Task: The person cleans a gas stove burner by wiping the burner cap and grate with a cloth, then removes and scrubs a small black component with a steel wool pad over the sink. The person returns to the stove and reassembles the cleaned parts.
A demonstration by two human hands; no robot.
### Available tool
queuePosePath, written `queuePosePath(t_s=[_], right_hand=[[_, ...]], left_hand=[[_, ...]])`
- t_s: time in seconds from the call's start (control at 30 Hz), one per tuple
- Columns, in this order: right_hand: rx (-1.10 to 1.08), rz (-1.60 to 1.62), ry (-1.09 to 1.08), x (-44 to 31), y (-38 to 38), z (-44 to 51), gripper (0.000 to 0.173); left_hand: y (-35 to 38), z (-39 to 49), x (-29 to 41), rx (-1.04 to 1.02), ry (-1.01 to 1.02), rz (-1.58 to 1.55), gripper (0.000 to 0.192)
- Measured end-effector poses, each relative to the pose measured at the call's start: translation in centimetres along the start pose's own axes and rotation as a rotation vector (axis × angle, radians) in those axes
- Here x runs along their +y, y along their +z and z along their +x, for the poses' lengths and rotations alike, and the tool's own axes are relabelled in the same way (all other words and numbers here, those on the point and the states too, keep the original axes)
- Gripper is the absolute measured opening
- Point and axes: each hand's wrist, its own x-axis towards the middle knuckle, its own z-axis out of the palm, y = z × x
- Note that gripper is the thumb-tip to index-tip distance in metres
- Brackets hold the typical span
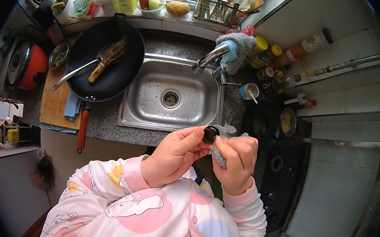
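Between the thumb and fingers of my left hand [180, 151] is a small round black cap [210, 134], its hollow side facing up. My right hand [236, 159] grips a grey fluffy cloth [220, 154], and its thumb and fingertip are at the cap's right rim. Part of the cloth is hidden by the right fingers. Both hands are just in front of the near edge of a stainless steel sink [176, 122]. A pale, whitish thing [227, 130] shows behind the right hand; I cannot tell what it is.
Left of the sink, a black wok [111, 83] holds a straw brush and a metal ladle, its handle jutting past the counter edge. A chrome faucet [210, 57] draped with cloths overhangs the sink. Jars and bottles [266, 57] line the right wall near the gas stove [278, 182].
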Motion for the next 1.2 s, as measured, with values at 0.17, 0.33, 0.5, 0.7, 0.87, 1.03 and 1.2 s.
queuePosePath(t_s=[0.17, 0.33, 0.5, 0.7, 0.87, 1.03, 1.2], right_hand=[[-0.096, 0.859, 0.401, -0.2, -1.8, -0.2, 0.027], [0.05, 0.945, 0.774, -0.4, -1.8, -0.3, 0.046], [0.087, 1.059, 0.87, -1.1, -1.6, -0.2, 0.04], [0.033, 0.827, 0.784, -1.8, -1.5, 0.3, 0.036], [-0.051, 0.54, 0.612, -2.3, -1.5, 0.9, 0.037], [-0.036, 0.426, 0.597, -2.3, -1.4, 1.2, 0.039], [-0.025, 0.449, 0.572, -2.3, -1.2, 1.3, 0.039]], left_hand=[[-0.2, -0.1, 0.4, 0.027, -0.096, -0.183, 0.038], [-0.3, -0.3, 0.5, -0.018, -0.177, -0.336, 0.041], [-0.6, -0.5, 0.5, -0.05, -0.182, -0.347, 0.041], [-0.6, -0.8, 0.3, -0.078, -0.152, -0.367, 0.038], [-0.5, -0.9, 0.4, -0.093, -0.161, -0.397, 0.037], [-0.4, -1.0, 0.7, -0.103, -0.154, -0.369, 0.037], [-0.3, -1.1, 1.0, -0.084, -0.16, -0.35, 0.034]])
